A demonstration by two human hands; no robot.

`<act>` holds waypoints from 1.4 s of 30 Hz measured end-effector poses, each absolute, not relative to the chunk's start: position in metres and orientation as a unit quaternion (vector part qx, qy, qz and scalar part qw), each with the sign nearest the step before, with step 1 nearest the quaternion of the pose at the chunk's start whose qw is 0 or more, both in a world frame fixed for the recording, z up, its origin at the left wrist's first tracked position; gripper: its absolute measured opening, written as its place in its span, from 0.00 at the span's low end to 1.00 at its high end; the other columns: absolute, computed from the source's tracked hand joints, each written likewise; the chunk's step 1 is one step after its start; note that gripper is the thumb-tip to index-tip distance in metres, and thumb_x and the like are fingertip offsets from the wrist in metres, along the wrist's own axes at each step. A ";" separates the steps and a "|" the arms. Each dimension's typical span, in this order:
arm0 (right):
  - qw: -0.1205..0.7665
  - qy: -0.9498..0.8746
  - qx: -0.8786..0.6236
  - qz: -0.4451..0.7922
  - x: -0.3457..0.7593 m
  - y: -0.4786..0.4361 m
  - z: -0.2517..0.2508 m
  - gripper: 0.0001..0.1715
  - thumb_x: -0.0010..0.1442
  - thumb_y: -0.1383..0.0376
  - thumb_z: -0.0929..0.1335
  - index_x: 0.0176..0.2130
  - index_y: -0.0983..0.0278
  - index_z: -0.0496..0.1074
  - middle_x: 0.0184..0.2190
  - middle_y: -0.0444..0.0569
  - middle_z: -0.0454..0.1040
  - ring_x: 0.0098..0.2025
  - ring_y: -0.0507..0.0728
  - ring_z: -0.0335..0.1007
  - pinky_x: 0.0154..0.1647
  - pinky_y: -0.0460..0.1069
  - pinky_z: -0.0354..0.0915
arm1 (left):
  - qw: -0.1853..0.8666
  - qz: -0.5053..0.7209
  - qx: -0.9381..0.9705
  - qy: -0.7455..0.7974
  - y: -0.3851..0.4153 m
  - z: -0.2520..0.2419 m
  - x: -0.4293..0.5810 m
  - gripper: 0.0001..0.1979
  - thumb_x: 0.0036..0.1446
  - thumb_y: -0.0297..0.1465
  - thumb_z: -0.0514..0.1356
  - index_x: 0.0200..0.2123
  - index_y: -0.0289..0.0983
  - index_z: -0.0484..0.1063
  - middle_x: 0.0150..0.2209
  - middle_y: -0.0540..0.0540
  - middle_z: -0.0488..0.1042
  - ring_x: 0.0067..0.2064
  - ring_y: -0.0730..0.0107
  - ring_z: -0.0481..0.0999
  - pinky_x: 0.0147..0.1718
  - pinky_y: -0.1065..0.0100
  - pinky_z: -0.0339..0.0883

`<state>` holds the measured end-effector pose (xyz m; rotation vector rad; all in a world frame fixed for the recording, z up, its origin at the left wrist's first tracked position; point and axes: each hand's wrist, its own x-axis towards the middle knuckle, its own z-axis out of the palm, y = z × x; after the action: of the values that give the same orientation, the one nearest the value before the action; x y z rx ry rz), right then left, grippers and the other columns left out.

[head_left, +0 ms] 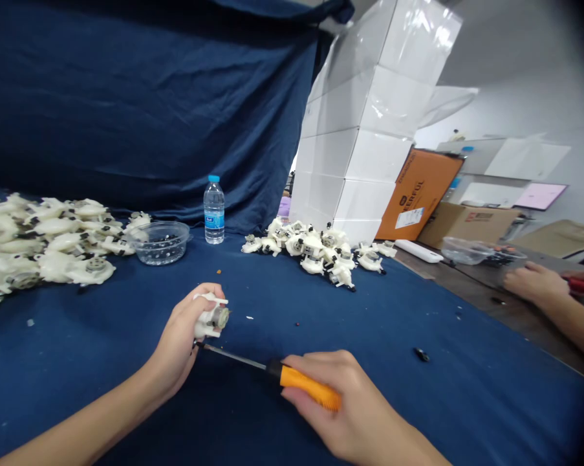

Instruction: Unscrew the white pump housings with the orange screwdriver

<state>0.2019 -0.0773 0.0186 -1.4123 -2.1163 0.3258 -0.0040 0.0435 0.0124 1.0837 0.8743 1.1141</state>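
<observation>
In my left hand (178, 333) is a small white plastic part with a round metal piece (211, 317), held up above the blue cloth (282, 414). My right hand (340, 395) is wrapped round the orange handle of a screwdriver (308, 385). Its thin metal shaft points left, and the tip reaches a small black piece at the lower side of the white part. Whether the tip sits in a screw is too small to tell.
Many similar white parts lie piled at left (59, 239) and centre back (315, 246). A clear plastic bowl (160, 243) of small dark pieces stands near a water bottle (214, 210). White boxes (354, 142) rise behind. Another person's hand (537, 283) is at right.
</observation>
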 end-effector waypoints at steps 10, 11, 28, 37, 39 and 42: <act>0.395 -0.644 -0.570 0.322 0.202 -0.074 0.019 0.19 0.56 0.56 0.70 0.46 0.62 0.76 0.34 0.50 0.76 0.23 0.51 0.68 0.22 0.46 0.63 | 0.639 0.478 0.463 0.385 0.050 0.012 -0.008 0.05 0.49 0.33 0.59 0.31 0.39 0.69 0.28 0.53 0.67 0.27 0.74 0.65 0.23 0.76 0.62; 0.393 -0.577 -0.573 0.429 0.202 -0.073 0.021 0.20 0.56 0.54 0.70 0.45 0.62 0.75 0.34 0.50 0.76 0.19 0.48 0.65 0.17 0.43 0.58 | 0.633 0.491 0.464 0.378 0.049 0.012 -0.008 0.05 0.49 0.32 0.59 0.31 0.39 0.69 0.28 0.53 0.67 0.26 0.74 0.64 0.23 0.76 0.62; 0.272 -0.813 -0.513 0.037 0.209 -0.079 0.022 0.14 0.61 0.61 0.67 0.45 0.63 0.76 0.28 0.46 0.75 0.25 0.53 0.67 0.26 0.47 0.57 | 0.628 0.457 0.457 0.434 0.049 0.009 -0.003 0.11 0.50 0.37 0.63 0.38 0.44 0.71 0.30 0.53 0.69 0.26 0.74 0.68 0.19 0.78 0.61; 0.496 -0.561 -0.573 0.333 0.232 -0.064 0.034 0.14 0.47 0.63 0.75 0.37 0.65 0.82 0.28 0.48 0.77 0.28 0.53 0.68 0.28 0.46 0.61 | 0.567 0.562 0.420 0.430 0.073 0.001 -0.017 0.20 0.46 0.35 0.68 0.45 0.47 0.70 0.34 0.54 0.74 0.30 0.74 0.73 0.25 0.79 0.67; 0.518 -0.521 -0.583 0.345 0.237 -0.059 0.035 0.19 0.50 0.59 0.73 0.41 0.68 0.80 0.26 0.49 0.77 0.22 0.50 0.63 0.23 0.45 0.58 | 0.565 0.576 0.386 0.448 0.072 0.006 -0.017 0.22 0.46 0.32 0.67 0.46 0.47 0.70 0.34 0.52 0.74 0.30 0.71 0.74 0.26 0.75 0.71; 0.549 -0.469 -0.593 0.356 0.245 -0.053 0.033 0.22 0.54 0.57 0.71 0.43 0.70 0.78 0.23 0.47 0.75 0.17 0.46 0.54 0.19 0.44 0.52 | 0.602 0.550 0.343 0.467 0.052 0.016 -0.003 0.18 0.50 0.31 0.62 0.47 0.42 0.71 0.32 0.47 0.75 0.30 0.64 0.77 0.25 0.66 0.75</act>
<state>0.2449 -0.0526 0.0334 -1.4034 -1.1114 0.8430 -0.0035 0.0520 0.0163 0.7958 1.0820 1.2732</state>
